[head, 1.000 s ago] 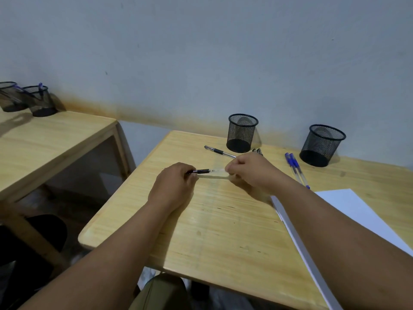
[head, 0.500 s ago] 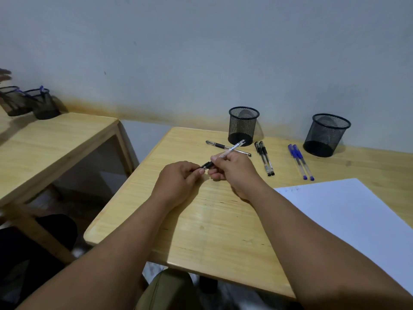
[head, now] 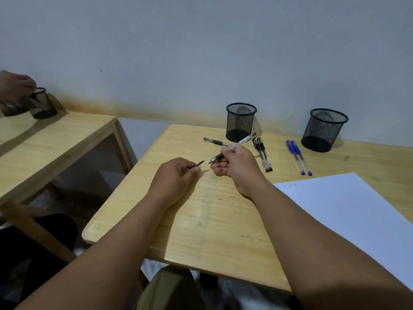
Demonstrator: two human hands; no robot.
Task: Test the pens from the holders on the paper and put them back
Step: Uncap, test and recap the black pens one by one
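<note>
At far left, on a second wooden table (head: 55, 139), another person's hand (head: 15, 85) reaches over two mesh cups (head: 42, 104); nearer the middle, over the main table (head: 201, 220), the left hand (head: 172, 182) pinches a small dark pen cap (head: 199, 164) between thumb and forefinger; just beside it the right hand (head: 237, 166) grips an uncapped black pen (head: 232, 147), tip pointing toward the cap without touching it; behind lie one black pen (head: 215, 142), then the left holder (head: 241, 121), a pair of black pens (head: 262, 154), two blue pens (head: 298, 157), the right holder (head: 324, 129); white paper (head: 346, 215) lies at right, with faint scribbles near its top corner.
</note>
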